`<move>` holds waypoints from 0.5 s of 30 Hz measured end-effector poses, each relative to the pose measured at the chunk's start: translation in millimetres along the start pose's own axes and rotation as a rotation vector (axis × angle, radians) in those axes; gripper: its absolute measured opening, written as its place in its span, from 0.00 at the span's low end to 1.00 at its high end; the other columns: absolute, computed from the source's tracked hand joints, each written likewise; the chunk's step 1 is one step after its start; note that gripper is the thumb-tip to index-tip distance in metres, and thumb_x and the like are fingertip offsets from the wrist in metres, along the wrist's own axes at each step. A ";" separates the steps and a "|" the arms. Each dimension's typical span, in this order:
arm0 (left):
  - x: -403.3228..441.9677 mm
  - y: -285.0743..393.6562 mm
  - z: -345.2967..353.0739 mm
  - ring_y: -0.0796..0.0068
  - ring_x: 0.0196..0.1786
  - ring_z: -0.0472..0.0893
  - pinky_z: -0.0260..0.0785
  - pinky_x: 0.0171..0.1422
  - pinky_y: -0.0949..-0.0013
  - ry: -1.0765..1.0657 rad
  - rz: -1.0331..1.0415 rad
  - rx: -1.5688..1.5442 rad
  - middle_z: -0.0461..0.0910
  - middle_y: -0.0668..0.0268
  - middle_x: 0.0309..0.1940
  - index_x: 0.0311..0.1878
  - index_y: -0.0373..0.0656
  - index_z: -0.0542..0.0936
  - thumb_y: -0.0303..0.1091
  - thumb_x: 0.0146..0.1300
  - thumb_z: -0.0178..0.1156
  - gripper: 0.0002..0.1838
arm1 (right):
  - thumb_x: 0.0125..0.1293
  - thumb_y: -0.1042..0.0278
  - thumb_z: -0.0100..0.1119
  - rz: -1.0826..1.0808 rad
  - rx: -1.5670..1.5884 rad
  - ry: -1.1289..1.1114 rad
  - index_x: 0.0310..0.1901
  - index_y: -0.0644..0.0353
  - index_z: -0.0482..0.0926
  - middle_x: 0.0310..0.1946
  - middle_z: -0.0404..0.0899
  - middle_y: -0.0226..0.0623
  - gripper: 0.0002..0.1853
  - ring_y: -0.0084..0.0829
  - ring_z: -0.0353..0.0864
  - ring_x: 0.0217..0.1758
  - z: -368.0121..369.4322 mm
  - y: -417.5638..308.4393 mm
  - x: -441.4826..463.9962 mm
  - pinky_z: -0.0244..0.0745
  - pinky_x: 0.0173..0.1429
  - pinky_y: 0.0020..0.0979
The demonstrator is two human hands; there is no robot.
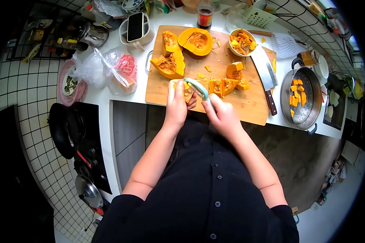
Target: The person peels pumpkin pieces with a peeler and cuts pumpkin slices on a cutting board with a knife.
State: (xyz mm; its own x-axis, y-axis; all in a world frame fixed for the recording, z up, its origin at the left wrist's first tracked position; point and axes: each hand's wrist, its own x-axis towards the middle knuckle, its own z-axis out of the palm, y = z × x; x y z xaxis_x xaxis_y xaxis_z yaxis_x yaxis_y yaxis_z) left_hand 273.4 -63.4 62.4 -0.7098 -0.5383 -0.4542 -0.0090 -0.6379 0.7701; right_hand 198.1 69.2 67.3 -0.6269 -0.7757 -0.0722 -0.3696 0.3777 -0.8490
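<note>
Leftmost among the things in use, a tied plastic bag (123, 69) sits on the white table (141, 92), its contents hard to make out. Just right of it, on the far left of the cutting board (253, 103), two large pumpkin chunks (169, 65) and a bigger cut section (195, 41) keep their rind and stringy flesh, so a good share looks untouched by peeling. At the board's near edge the left hand (177, 106) has its fingers curled around a pumpkin piece (188, 95), mostly hidden. The right hand (223, 115) is closed on a pale green tool, apparently a peeler (197, 87), whose far end reaches the left hand; whether it touches the piece I cannot tell. Right of these lie several smaller pieces (217, 86), cut down but not cubed. Beyond, a bowl on the board's far right holds stringy scraps (242, 42), suggesting some cleaning is done. The knife (264, 71) rests along the board's right side, held by nobody. Farthest right, a perforated steel pan (306, 116) contains a small batch of orange cubes (299, 95); judging by that, less is finished than remains.
</note>
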 end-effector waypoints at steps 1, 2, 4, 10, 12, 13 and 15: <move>-0.8 0.7 0.6 0.82 0.22 0.63 0.56 0.24 0.80 -0.012 -0.014 -0.029 0.71 0.65 0.29 0.45 0.46 0.65 0.43 0.75 0.36 0.12 | 0.67 0.59 0.54 -0.023 -0.050 -0.023 0.33 0.58 0.69 0.19 0.75 0.49 0.12 0.52 0.77 0.25 1.6 -0.3 -0.7 0.70 0.27 0.47; -1.7 1.0 0.9 0.82 0.22 0.62 0.56 0.24 0.80 -0.023 -0.029 -0.059 0.71 0.65 0.29 0.45 0.46 0.65 0.43 0.76 0.36 0.12 | 0.67 0.58 0.54 -0.026 -0.069 -0.024 0.33 0.58 0.69 0.19 0.75 0.48 0.12 0.52 0.77 0.24 2.1 -1.1 -1.2 0.70 0.27 0.47; -4.9 2.4 2.0 0.84 0.21 0.61 0.55 0.24 0.81 -0.035 -0.063 -0.100 0.70 0.66 0.28 0.45 0.46 0.66 0.43 0.76 0.36 0.13 | 0.67 0.58 0.54 -0.033 -0.106 -0.028 0.33 0.57 0.69 0.18 0.75 0.47 0.12 0.51 0.77 0.24 1.7 -3.0 -2.3 0.71 0.27 0.47; -7.3 6.9 -8.3 0.86 0.19 0.57 0.48 0.20 0.85 -0.158 -0.233 -0.206 0.65 0.67 0.25 0.44 0.45 0.67 0.43 0.76 0.36 0.14 | 0.67 0.62 0.55 -0.078 -0.278 0.002 0.34 0.59 0.68 0.18 0.74 0.47 0.10 0.51 0.76 0.23 -0.6 -7.1 -5.7 0.70 0.25 0.45; -8.4 8.6 -6.7 0.87 0.19 0.56 0.46 0.19 0.85 -0.158 -0.249 -0.206 0.63 0.68 0.24 0.43 0.45 0.66 0.43 0.75 0.37 0.13 | 0.67 0.59 0.53 -0.084 -0.322 0.059 0.34 0.56 0.69 0.17 0.75 0.46 0.11 0.50 0.77 0.21 3.3 -0.7 -6.6 0.72 0.24 0.46; -8.7 9.9 -8.6 0.87 0.18 0.56 0.47 0.20 0.85 -0.195 -0.247 -0.240 0.63 0.67 0.24 0.43 0.47 0.65 0.43 0.75 0.38 0.12 | 0.68 0.58 0.52 -0.086 -0.345 0.087 0.35 0.55 0.69 0.16 0.75 0.45 0.11 0.50 0.77 0.20 5.7 4.7 -7.0 0.73 0.23 0.47; -8.7 15.3 -14.7 0.86 0.18 0.55 0.47 0.20 0.84 -0.273 -0.241 -0.309 0.63 0.66 0.23 0.42 0.49 0.62 0.44 0.75 0.40 0.10 | 0.69 0.58 0.51 0.087 -0.334 0.118 0.36 0.56 0.69 0.17 0.75 0.47 0.11 0.51 0.77 0.20 0.9 26.3 -3.2 0.73 0.23 0.48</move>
State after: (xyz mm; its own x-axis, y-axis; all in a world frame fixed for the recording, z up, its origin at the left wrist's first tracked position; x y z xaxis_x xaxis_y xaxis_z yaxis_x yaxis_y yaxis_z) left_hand 289.7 -76.6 71.5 -0.8726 -0.2168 -0.4376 -0.0157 -0.8832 0.4688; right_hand 191.0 81.1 44.7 -0.7335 -0.6771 -0.0590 -0.5028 0.5991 -0.6231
